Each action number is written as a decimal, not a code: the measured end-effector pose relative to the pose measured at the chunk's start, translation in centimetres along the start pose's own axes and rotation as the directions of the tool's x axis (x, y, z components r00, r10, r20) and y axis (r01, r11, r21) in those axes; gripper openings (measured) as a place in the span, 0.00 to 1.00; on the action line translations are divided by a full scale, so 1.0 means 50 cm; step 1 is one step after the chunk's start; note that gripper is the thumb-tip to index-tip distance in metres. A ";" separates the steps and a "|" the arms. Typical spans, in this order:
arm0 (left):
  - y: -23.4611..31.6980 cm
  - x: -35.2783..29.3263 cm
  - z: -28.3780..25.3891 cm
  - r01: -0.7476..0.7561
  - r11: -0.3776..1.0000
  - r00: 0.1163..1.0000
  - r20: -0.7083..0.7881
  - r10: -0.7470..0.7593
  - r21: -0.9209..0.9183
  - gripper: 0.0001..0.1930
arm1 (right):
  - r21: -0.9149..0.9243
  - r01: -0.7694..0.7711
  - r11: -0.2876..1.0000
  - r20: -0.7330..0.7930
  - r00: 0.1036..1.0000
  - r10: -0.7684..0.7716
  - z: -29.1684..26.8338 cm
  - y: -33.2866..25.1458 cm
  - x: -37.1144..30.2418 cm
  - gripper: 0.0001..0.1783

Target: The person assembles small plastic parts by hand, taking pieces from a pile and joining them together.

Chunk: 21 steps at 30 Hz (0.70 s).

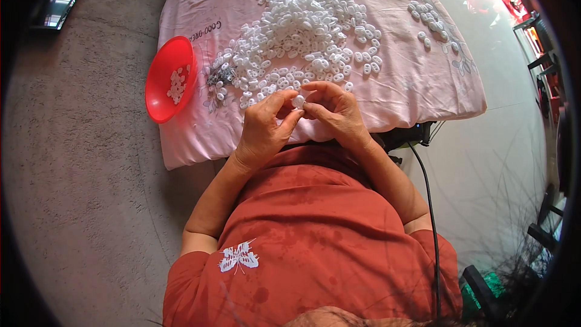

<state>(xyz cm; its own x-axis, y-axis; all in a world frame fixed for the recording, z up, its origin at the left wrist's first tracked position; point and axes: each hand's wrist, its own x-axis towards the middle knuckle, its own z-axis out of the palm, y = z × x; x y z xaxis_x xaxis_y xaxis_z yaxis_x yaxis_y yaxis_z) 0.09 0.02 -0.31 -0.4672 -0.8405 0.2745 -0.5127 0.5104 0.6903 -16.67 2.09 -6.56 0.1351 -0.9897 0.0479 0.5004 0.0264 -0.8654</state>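
Observation:
Both hands meet at the near edge of the cloth-covered table. My left hand [264, 126] pinches a small white plastic piece [298, 102] between thumb and fingers. From the other side, my right hand [340, 115] has its thumb and fingertips closed on the same piece. Just beyond my fingers spreads a large heap of small white oval plastic pieces [296, 21], several with what look like two round openings. A small cluster of dark grey bits [222, 75] lies at the heap's left edge. My fingers partly hide the held piece, so its detail is unclear.
A red bowl [156, 88] with some small pale pieces inside stands at the table's left edge. More white pieces [426, 17] lie apart on the right of the pink cloth [417, 91]. A black cable [428, 206] runs down at my right.

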 end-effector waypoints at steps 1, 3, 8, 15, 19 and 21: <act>0.000 0.001 -0.001 0.000 1.000 1.000 0.001 0.000 0.000 0.15 | 0.001 0.000 1.000 -0.001 1.000 0.000 0.000 0.000 0.000 0.17; 0.000 0.002 -0.004 -0.015 1.000 1.000 0.020 0.015 0.013 0.14 | 0.036 0.003 0.999 0.010 1.000 -0.004 0.000 0.000 -0.001 0.17; 0.006 0.003 -0.010 0.030 0.999 0.998 0.061 -0.032 0.038 0.15 | 0.032 0.013 0.999 0.021 1.000 -0.014 -0.004 0.007 0.000 0.16; -0.001 0.000 -0.008 0.105 0.989 0.992 0.081 -0.097 -0.102 0.15 | -0.008 0.005 1.000 0.014 1.000 -0.005 -0.004 0.012 0.000 0.14; 0.008 0.002 -0.010 0.112 0.991 0.991 0.085 -0.105 -0.078 0.15 | -0.013 -0.009 1.000 0.006 1.000 0.009 -0.003 0.010 0.000 0.14; 0.005 0.001 -0.009 0.125 0.985 0.989 0.090 -0.115 -0.120 0.14 | -0.021 -0.020 1.000 -0.001 1.000 0.020 -0.001 0.003 -0.003 0.13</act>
<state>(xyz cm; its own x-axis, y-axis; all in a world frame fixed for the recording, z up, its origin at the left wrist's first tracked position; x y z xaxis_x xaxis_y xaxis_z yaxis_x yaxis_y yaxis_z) 0.24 0.05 0.18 -0.4678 -0.8739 0.1323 -0.4774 0.3758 0.7943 -16.66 2.21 -6.71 0.1443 -0.9891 0.0299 0.4792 0.0434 -0.8766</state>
